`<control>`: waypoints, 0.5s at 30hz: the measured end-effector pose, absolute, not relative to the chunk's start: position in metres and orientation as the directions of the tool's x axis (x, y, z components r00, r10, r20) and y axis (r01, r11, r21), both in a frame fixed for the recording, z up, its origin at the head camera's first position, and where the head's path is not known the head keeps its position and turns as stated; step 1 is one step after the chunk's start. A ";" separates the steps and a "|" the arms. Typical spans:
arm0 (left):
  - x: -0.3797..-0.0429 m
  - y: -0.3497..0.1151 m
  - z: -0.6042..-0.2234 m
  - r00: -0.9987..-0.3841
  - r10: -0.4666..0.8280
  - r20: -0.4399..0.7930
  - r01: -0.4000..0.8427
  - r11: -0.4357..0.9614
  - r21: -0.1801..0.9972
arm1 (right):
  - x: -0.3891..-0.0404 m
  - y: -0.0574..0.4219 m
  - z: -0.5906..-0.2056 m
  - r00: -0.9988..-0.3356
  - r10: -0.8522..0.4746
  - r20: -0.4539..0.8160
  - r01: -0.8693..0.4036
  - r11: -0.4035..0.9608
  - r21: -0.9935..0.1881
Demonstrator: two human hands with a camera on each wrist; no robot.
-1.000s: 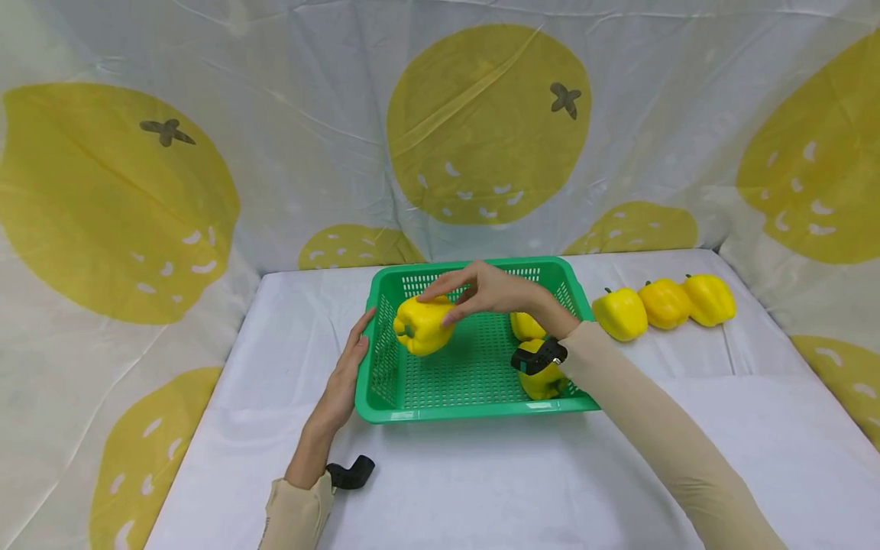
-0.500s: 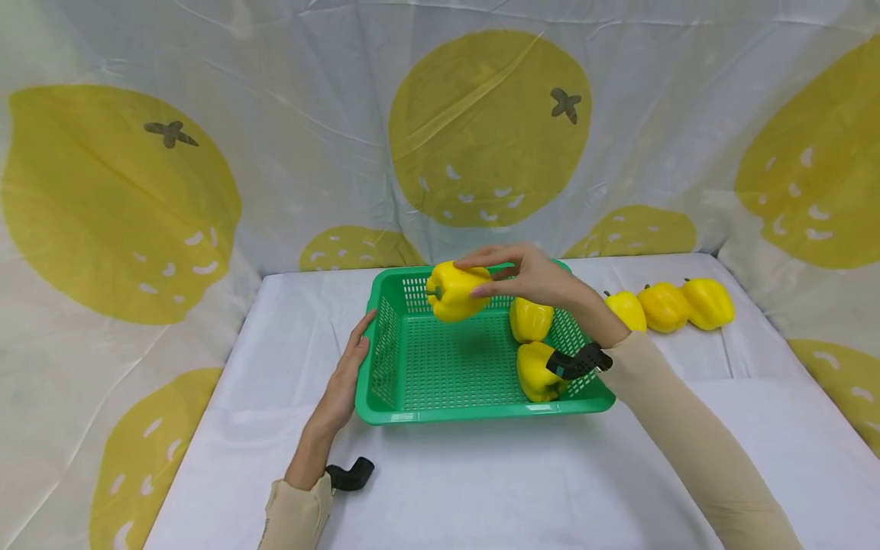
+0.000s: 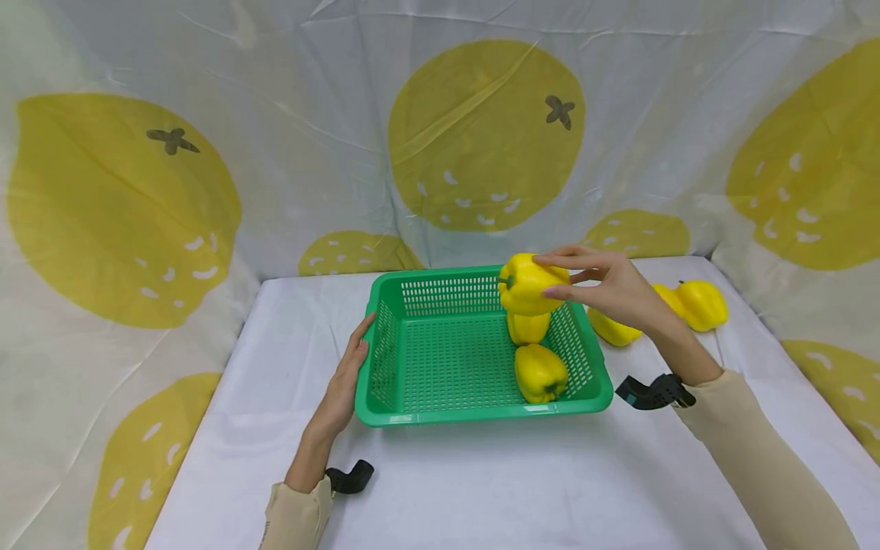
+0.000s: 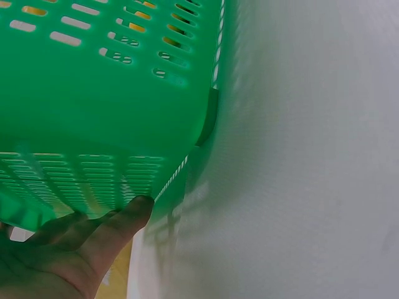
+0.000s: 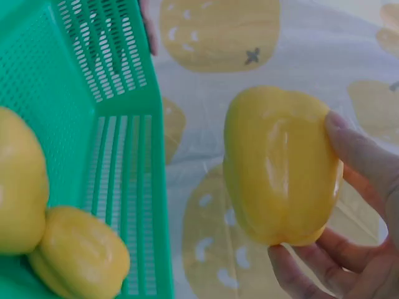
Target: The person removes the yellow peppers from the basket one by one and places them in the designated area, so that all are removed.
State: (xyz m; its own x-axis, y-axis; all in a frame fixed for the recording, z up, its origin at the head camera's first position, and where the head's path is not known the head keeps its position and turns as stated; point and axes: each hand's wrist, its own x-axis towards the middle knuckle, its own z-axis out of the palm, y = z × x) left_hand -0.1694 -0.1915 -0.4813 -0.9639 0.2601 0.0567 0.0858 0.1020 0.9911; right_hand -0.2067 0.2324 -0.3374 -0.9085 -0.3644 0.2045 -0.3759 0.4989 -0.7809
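The head view looks forward and down from above, over the whole green basket (image 3: 447, 367) and the printed backdrop (image 3: 330, 160). Low and tight, the left wrist view faces the basket's outside wall; over at the right wrist, it's close on a yellow pepper (image 5: 280, 165), basket interior alongside, and the head view shares both.

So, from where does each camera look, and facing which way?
Head: on the person's head, facing forward and down at the green basket; left hand, right hand and both sleeves show.
Left wrist: worn there, facing the basket's outer side and the white tabletop; left fingers show.
Right wrist: worn there, facing the held yellow pepper and the basket; right fingers show and, at the top, a bit of left hand.
Shared, head and right wrist: held pepper, two peppers in the basket.
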 end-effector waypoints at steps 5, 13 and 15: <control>-0.169 -0.192 -0.481 -0.964 0.259 0.054 0.082 0.099 0.992 | -0.192 0.259 -0.345 -0.929 -0.232 0.289 -0.370 0.548 -0.750; -0.170 -0.193 -0.483 -0.965 0.259 0.046 0.076 0.108 0.991 | -0.169 0.293 -0.359 -0.929 -0.061 0.364 -0.319 0.627 -0.711; -0.170 -0.193 -0.483 -0.965 0.258 0.043 0.073 0.111 0.991 | -0.164 0.300 -0.363 -0.926 -0.020 0.376 -0.301 0.641 -0.706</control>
State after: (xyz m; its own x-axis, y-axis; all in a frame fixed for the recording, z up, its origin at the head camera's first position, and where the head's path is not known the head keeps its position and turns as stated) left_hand -0.1698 -0.1933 -0.4830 -0.9652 0.2580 0.0427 0.0735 0.1111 0.9911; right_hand -0.1640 0.3004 -0.3631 -0.9265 -0.0205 0.3759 -0.3006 0.6413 -0.7060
